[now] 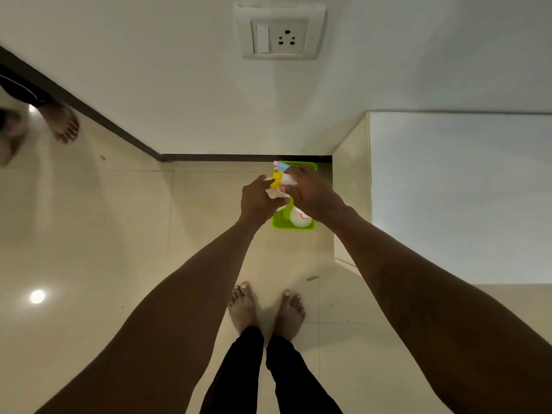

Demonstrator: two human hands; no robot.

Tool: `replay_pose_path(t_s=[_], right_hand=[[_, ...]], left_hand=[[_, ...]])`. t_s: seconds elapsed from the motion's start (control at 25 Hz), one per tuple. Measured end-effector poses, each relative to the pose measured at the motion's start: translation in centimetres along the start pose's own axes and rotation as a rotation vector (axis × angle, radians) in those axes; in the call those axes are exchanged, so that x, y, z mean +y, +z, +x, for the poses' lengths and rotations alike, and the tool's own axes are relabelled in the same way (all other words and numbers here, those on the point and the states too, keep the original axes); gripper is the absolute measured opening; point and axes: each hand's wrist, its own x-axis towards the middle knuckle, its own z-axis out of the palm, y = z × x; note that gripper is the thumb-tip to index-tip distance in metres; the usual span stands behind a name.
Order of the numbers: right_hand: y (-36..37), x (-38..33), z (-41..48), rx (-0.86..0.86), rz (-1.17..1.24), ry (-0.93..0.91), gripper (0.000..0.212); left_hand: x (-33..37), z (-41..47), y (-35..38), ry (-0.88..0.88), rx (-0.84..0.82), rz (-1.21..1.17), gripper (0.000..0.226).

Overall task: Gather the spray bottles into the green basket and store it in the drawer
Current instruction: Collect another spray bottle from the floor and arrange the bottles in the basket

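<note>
Both hands (pixel 260 198) (pixel 310 194) around bottles (pixel 280 182) over rectangular green basket (pixel 280 224)

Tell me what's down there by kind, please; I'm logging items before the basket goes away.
Green basket: 1
Spray bottles I can make out: 2 (white one lying in the basket, yellow-nozzled one held in both hands); more may be hidden
Wall socket: 1
Total: 4

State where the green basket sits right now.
In the head view, the green basket sits on the tiled floor, just right of centre, in the corner by the dark skirting, under both hands and ahead of the person's feet.
</note>
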Motion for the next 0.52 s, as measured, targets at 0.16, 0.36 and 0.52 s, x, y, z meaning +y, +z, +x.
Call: replay_pose_path(t_s=[0.16, 0.36, 0.52], right_hand=[[0.1, 2.0, 2.8, -0.017, -0.009, -0.008, 0.038], [1.7, 4.6, 4.9, -0.060, -0.083, -0.005, 0.041], [3.7, 6.1, 6.2, -0.087, -0.137, 0.011, 0.035]], left_hand=[[-0.4, 3.2, 1.8, -0.042, -0.001, 0.003, 0.060], [-2.2, 5.6, 3.7, -0.091, 0.031, -0.026, 0.059], [-3.5, 6.7, 5.3, -0.071, 0.026, -0.005, 0.050]])
